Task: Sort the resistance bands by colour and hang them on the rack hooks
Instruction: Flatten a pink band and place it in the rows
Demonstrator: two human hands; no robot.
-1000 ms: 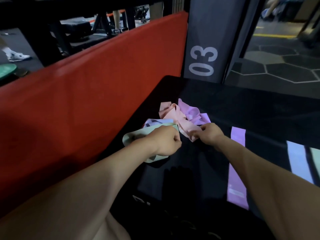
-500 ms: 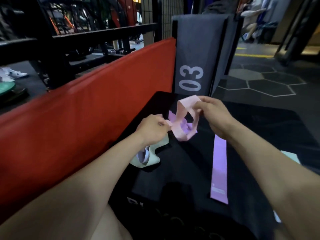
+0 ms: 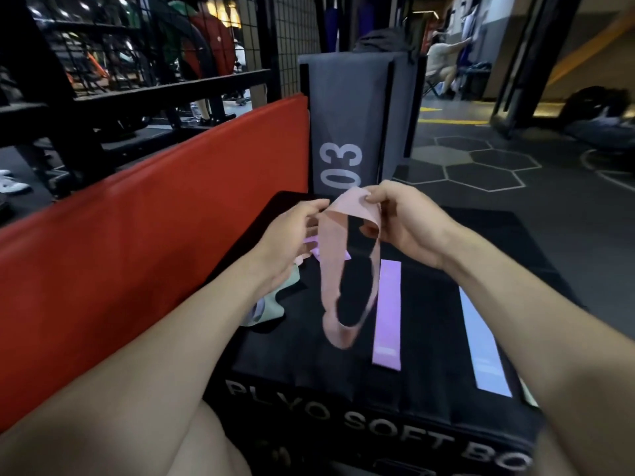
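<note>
A pink resistance band (image 3: 331,269) hangs as an open loop above the black plyo soft box (image 3: 429,400). My right hand (image 3: 409,225) pinches its top edge. My left hand (image 3: 292,235) touches the band's left side with fingers spread. Flat on the box lie a purple band (image 3: 388,314) and a light blue band (image 3: 481,341), side by side. A mint green band (image 3: 271,304) with a lilac one tucked in it lies crumpled under my left forearm. Another purple band (image 3: 314,243) peeks out behind my left hand.
A red padded block (image 3: 137,242) runs along the left of the box. A grey box marked 03 (image 3: 347,132) stands behind it. A black metal rack with wire mesh (image 3: 171,77) rises at the back left. Hexagon-patterned floor (image 3: 481,166) lies to the right. A person sits far back.
The pink band has come free of the pile and now dangles in a long loop from my right hand. My left hand has opened beside it. The view has tilted upward.
</note>
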